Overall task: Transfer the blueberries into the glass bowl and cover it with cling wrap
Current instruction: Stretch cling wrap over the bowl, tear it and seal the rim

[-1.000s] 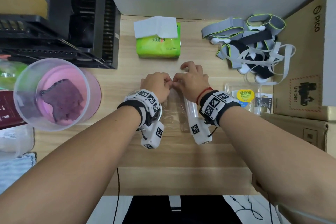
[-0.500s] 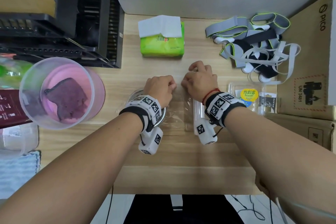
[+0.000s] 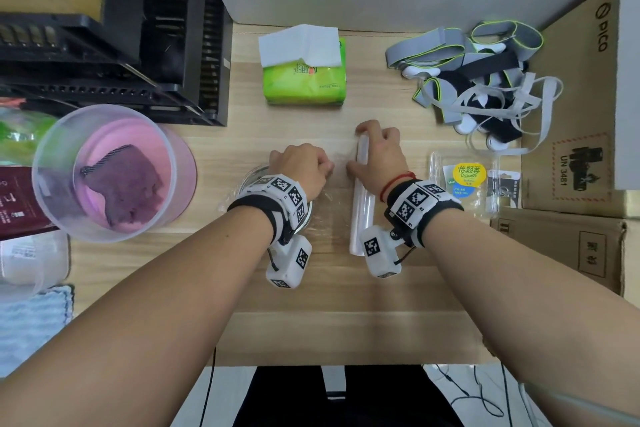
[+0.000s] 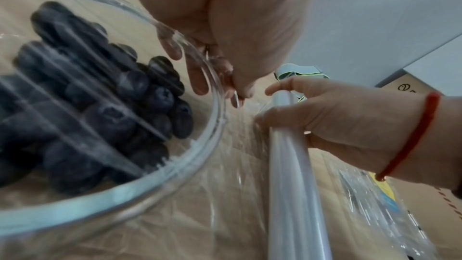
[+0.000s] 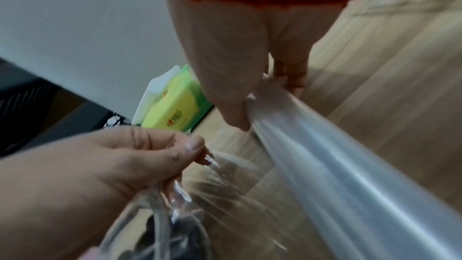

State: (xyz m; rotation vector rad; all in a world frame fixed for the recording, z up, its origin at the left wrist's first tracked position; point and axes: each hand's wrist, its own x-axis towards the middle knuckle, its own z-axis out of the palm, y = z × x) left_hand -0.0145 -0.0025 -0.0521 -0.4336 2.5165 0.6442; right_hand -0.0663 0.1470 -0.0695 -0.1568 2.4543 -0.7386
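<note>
The glass bowl (image 4: 212,90) holds several blueberries (image 4: 112,106) and sits on the wooden table under my left wrist; only its rim (image 3: 249,177) shows in the head view. My left hand (image 3: 322,166) pinches the edge of the clear cling film (image 5: 225,175) at the bowl's right rim. Just to the right, my right hand (image 3: 363,152) grips the far end of the cling wrap roll (image 3: 362,218), which lies along the table. A short, wrinkled stretch of film runs taut from the roll to the left fingers (image 5: 195,145).
The blueberry clamshell (image 3: 464,180) lies right of the roll. A green tissue pack (image 3: 304,80) and a pile of straps (image 3: 478,80) sit behind. Cardboard boxes (image 3: 571,114) line the right side. A clear tub (image 3: 104,170) with a purple cloth and a black rack (image 3: 173,45) stand left.
My hands, touching a second ago, have drawn apart. The right hand has shifted right with the roll, and film now spans the gap. The left hand stays at the bowl.
</note>
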